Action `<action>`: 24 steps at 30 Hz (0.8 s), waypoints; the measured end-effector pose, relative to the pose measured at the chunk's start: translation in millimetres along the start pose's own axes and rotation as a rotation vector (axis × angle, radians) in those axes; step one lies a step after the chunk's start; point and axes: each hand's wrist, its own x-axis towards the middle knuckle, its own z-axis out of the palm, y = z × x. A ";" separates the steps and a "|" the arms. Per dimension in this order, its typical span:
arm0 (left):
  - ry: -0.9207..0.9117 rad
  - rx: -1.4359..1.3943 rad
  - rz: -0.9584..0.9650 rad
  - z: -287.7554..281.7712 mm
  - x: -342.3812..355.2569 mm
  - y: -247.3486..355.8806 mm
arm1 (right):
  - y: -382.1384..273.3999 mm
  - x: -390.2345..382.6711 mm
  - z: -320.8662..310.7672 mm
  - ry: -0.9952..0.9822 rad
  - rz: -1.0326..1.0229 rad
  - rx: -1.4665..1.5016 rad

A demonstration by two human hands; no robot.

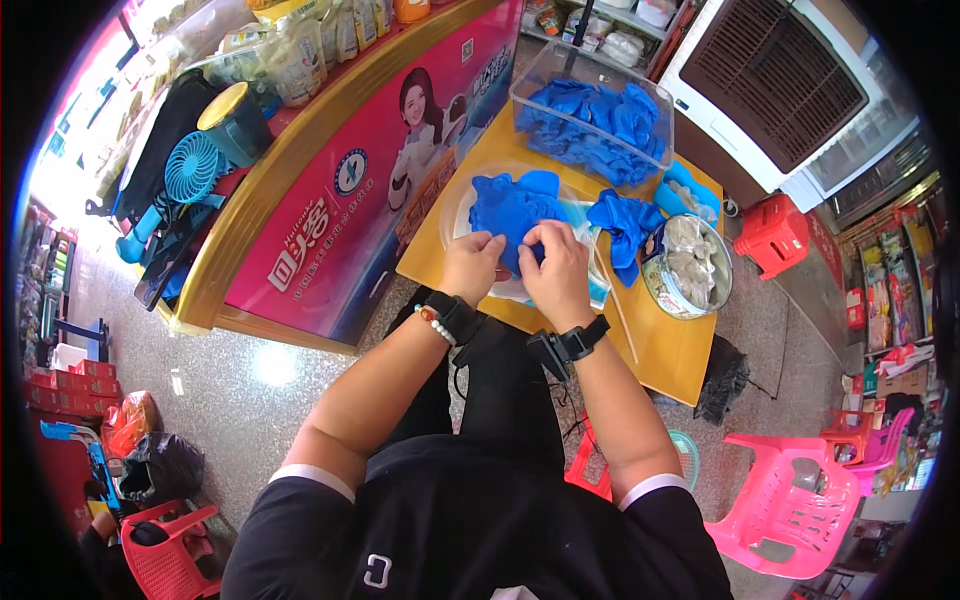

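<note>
A blue, crumpled piece of thin, soft material (pixel 512 208) lies over a pale shallow bowl or plate (pixel 452 215) on the yellow table. My left hand (pixel 474 266) is closed at its lower left edge, thumb and fingers pinching the material. From the lower right, my right hand (pixel 556 268) pinches the same piece with bent fingers. The two hands are a short way apart. Just right of them lies a loose blue piece (pixel 628 222) of similar material. A thin wooden stick (pixel 617 305) slants along the table beside my right hand.
Behind my hands, a clear plastic bin (pixel 596 140) holds many blue pieces. A round tin (pixel 690 312) with pale crumpled contents stands at the table's right, near a small blue container (pixel 682 188). A counter (pixel 330 200) borders the left. Pink chair (pixel 785 505) at lower right.
</note>
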 end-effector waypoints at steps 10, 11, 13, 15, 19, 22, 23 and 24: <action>-0.008 0.046 -0.065 1.4 -18.2 17.3 | 19.6 2.8 10.0 0.050 0.471 0.714; -0.008 0.048 -0.067 -0.4 -20.3 17.2 | 15.5 3.1 7.1 0.050 0.474 0.715; -0.033 -0.105 -0.080 -4.8 -24.3 16.9 | 6.4 1.9 -3.1 -0.095 0.590 0.878; -0.089 -0.110 -0.040 -11.8 -29.5 17.5 | -2.7 -3.2 -6.3 -0.072 0.625 0.989; -0.183 -0.098 0.109 -18.8 -50.4 23.6 | -27.2 -12.4 -24.7 -0.092 0.714 1.160; -0.203 -0.109 0.103 -20.2 -72.5 33.0 | -46.3 -17.4 -40.9 -0.116 0.686 1.104; -0.207 -0.103 0.076 -21.5 -78.2 34.7 | -49.5 -19.7 -44.1 -0.133 0.611 1.040; -0.239 -0.091 0.066 -24.5 -83.2 36.7 | -57.1 -21.1 -47.6 -0.129 0.560 1.012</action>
